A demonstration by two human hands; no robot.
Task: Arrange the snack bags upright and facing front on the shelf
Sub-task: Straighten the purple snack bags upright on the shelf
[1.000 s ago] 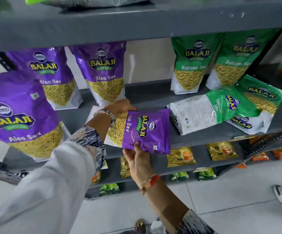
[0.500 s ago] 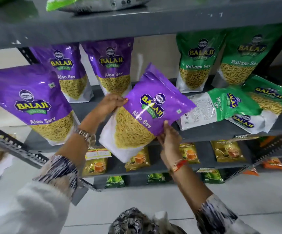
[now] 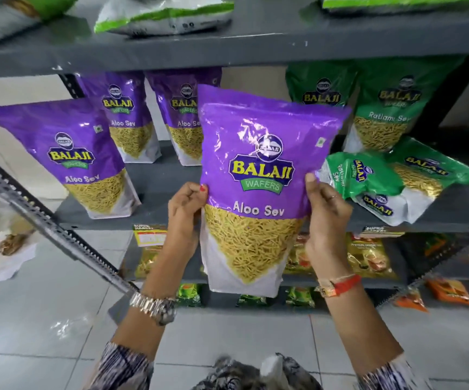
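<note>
I hold a purple Aloo Sev bag upright and facing me, in front of the grey shelf. My left hand grips its left edge and my right hand grips its right edge. Three more purple Aloo Sev bags stand upright on the shelf: one at the front left and two at the back. Two green Ratlami Sev bags stand upright at the back right. Two other green bags lie flat on the shelf at the right.
The shelf above carries flat white-and-green bags. Lower shelves hold small yellow, green and orange packets. A slotted metal upright slants across the left. Grey floor tiles lie below.
The purple bag went from lying sideways on the shelf to tilted, and now stands upright in both hands, lifted off the shelf toward me.
</note>
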